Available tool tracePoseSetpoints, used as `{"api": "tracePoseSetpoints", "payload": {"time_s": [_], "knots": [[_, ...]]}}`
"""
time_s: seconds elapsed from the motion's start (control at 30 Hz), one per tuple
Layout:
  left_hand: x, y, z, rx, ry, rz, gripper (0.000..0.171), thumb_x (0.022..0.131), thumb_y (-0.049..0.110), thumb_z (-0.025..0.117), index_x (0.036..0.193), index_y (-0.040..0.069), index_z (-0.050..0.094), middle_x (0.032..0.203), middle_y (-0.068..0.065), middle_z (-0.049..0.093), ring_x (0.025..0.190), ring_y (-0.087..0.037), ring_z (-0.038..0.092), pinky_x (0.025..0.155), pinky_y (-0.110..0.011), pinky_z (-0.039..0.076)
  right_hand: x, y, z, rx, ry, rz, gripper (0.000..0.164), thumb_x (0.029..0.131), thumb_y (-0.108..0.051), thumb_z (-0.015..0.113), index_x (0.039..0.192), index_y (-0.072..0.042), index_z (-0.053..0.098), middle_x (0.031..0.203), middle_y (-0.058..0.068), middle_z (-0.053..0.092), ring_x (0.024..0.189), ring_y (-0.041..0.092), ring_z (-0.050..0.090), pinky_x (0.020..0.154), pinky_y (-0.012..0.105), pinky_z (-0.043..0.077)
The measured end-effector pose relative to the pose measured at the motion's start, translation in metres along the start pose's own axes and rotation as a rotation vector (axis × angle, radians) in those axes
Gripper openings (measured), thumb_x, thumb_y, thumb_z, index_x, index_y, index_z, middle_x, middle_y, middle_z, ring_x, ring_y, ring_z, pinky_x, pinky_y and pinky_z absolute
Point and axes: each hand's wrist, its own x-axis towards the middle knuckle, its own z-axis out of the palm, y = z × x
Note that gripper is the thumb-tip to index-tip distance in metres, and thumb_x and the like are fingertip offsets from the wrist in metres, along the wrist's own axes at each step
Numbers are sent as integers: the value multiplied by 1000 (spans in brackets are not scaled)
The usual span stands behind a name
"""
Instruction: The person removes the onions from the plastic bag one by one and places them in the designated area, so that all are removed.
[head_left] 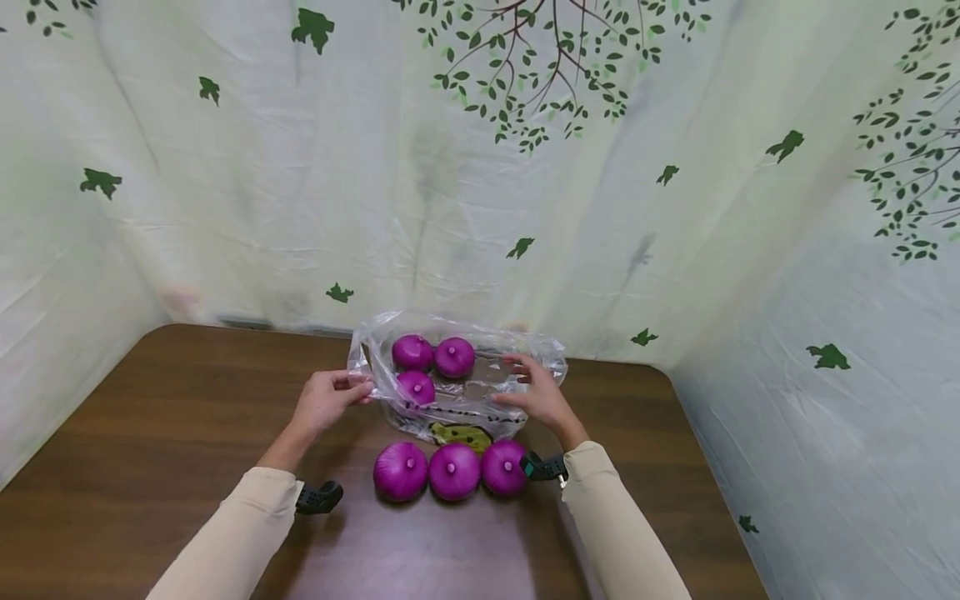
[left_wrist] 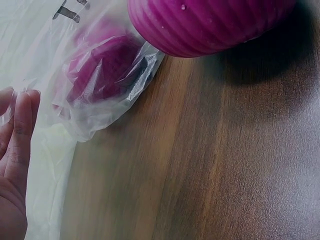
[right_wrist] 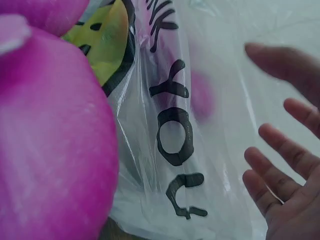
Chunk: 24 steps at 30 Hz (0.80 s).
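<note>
A clear plastic bag (head_left: 480,379) with black lettering and a yellow print lies at the far side of the table, its mouth spread upward. Inside its left part sit three purple onions (head_left: 454,357). My left hand (head_left: 330,404) pinches the bag's left edge between thumb and fingers. Over the right side of the bag, my right hand (head_left: 542,400) has its fingers spread apart and holds nothing. Three more purple onions (head_left: 454,472) stand in a row in front of the bag. The left wrist view shows ribs on one onion (left_wrist: 210,22).
The brown wooden table (head_left: 187,417) has rounded far corners. A pale curtain (head_left: 360,192) printed with leaves and branches hangs behind the table and along both sides. The rightmost onion of the row is close to the right wrist's black strap (head_left: 543,467).
</note>
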Motion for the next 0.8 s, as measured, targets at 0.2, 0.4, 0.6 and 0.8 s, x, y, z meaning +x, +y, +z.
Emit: {"api": "tracePoseSetpoints", "payload": {"time_s": [0.2, 0.4, 0.6, 0.8], "knots": [[1, 1, 1, -26, 10, 7, 32, 93, 9, 65, 115, -14, 62, 97, -17, 71, 76, -12, 69, 80, -34, 57, 14, -4, 5, -15, -43, 36, 66, 78, -14, 81, 135, -7, 50, 135, 16, 51, 125, 40, 45, 104, 57, 37], [2, 0, 1, -21, 3, 9, 32, 93, 8, 64, 115, -14, 61, 97, -18, 71, 77, -14, 70, 81, -36, 57, 31, -5, 8, 9, -79, 100, 67, 77, -14, 82, 136, -8, 50, 139, 19, 48, 127, 43, 43, 99, 54, 44], [3, 0, 2, -17, -1, 19, 31, 92, 8, 65, 114, -15, 62, 95, -17, 71, 78, -18, 70, 82, -38, 57, 42, -5, 13, 26, -88, 135, 68, 77, -13, 82, 137, -9, 50, 142, 18, 46, 129, 42, 42, 100, 53, 44], [3, -1, 2, -22, -1, 19, 31, 92, 7, 65, 114, -15, 62, 94, -17, 71, 79, -20, 71, 81, -38, 57, 54, -3, 20, 40, -98, 125, 71, 77, -9, 81, 139, -3, 47, 143, 19, 45, 129, 43, 41, 101, 52, 43]]}}
